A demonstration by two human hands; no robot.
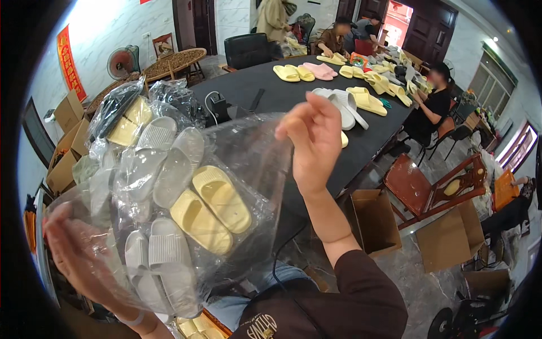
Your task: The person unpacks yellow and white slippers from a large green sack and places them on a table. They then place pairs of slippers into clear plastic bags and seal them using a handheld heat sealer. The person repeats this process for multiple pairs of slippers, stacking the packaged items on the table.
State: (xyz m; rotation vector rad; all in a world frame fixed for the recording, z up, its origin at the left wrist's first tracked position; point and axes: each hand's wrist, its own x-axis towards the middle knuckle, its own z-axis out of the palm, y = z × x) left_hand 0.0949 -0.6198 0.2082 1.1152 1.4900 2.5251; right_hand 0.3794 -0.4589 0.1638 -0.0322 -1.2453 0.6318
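A large clear plastic bag (254, 169) is stretched between my two hands. My right hand (313, 141) is closed, with its thumb and fingers at the bag's upper right edge. My left hand (73, 254) shows through the film at the left, its fingers closed at the bag's side and partly blurred. Through the plastic I see a pair of yellow slippers (209, 209), a pair of grey slippers (164, 265) below them, and more grey slippers (180, 164) above. Whether these lie inside the bag or behind it, I cannot tell.
On the long dark table (243, 96) are yellow slippers (367, 101), pink slippers (320, 71) and white slippers (341, 107). Several people work around its far end. Cardboard boxes (375, 220) and a wooden chair (418, 186) stand to the right. A black cable hangs near my lap.
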